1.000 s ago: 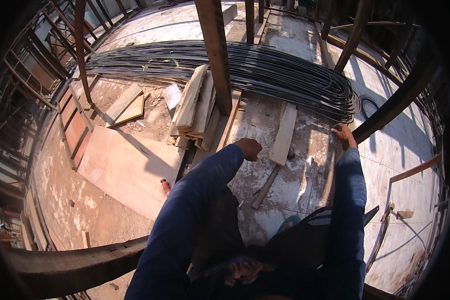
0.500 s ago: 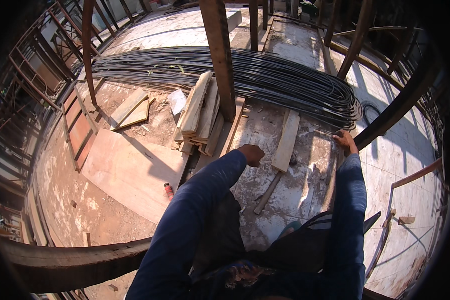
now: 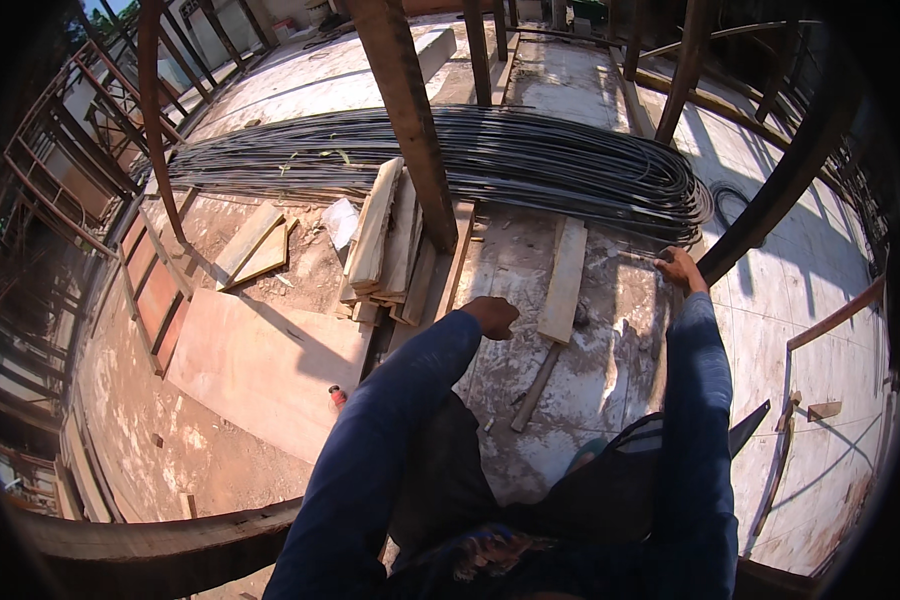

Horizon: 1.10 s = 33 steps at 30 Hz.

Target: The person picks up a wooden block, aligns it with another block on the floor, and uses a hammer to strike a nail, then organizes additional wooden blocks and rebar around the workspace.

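Note:
My left hand (image 3: 494,317) is closed in a fist over the dusty floor, between a stack of rough boards (image 3: 382,235) and a loose plank (image 3: 564,285). Whatever it may grip is hidden. Farther right, my right hand (image 3: 682,270) has its fingers curled together near the rounded end of a bundle of long black bars (image 3: 570,165), beside a dark slanted post (image 3: 780,200). I cannot make out what is in its fingers. A round wooden handle (image 3: 537,388) sticks out from the plank's near end. By my right leg a dark pointed blade (image 3: 750,428) shows.
A plywood sheet (image 3: 260,365) lies at left with a red bottle-like object (image 3: 337,397) at its edge. A wooden post (image 3: 405,120) rises behind the boards. A thick beam (image 3: 160,545) crosses the lower left. Pale slab (image 3: 770,340) spreads at right.
The view has shifted a little, so most of the scene sits slightly farther left. Both hands stay closed in nearly the same places over the floor.

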Each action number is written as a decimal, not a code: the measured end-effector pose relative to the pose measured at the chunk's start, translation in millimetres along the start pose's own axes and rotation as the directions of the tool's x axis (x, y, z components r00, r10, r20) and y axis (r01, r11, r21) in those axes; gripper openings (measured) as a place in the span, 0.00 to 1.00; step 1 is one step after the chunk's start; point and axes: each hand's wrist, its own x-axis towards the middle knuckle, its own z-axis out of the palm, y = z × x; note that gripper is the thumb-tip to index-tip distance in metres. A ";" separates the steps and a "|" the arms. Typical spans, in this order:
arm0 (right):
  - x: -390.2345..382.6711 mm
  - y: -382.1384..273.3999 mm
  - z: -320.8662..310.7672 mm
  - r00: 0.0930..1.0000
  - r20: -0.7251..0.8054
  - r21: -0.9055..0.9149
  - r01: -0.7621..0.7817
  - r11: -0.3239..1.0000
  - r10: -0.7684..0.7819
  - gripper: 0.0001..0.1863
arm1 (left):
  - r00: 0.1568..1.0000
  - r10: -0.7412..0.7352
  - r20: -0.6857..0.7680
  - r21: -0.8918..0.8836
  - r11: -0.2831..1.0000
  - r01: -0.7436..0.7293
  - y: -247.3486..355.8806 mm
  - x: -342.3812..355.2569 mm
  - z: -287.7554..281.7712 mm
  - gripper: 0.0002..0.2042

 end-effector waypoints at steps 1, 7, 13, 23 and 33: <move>0.8 0.1 0.5 1.000 -0.016 -0.027 0.002 1.000 -0.003 0.23 | 1.000 -0.001 0.002 -0.006 1.000 0.001 -0.7 0.0 0.8 0.21; 11.1 9.4 5.1 0.991 0.111 0.029 -0.082 0.996 0.079 0.25 | 0.997 -0.030 0.064 -0.003 1.000 0.031 0.2 2.9 -0.6 0.22; 7.2 11.0 11.0 0.999 -0.013 -0.008 -0.044 0.999 0.044 0.19 | 0.995 -0.033 0.095 0.003 0.999 0.032 1.2 8.3 -1.0 0.21; 3.7 4.5 1.8 0.990 0.100 0.128 -0.113 0.985 0.101 0.23 | 0.956 -0.094 -0.278 0.011 0.995 0.100 3.6 -1.6 -33.1 0.15; 14.6 10.6 12.4 0.996 0.045 0.051 -0.082 0.995 0.080 0.22 | 0.090 -0.740 -0.667 -0.446 0.493 0.747 -122.6 -93.8 -58.2 0.38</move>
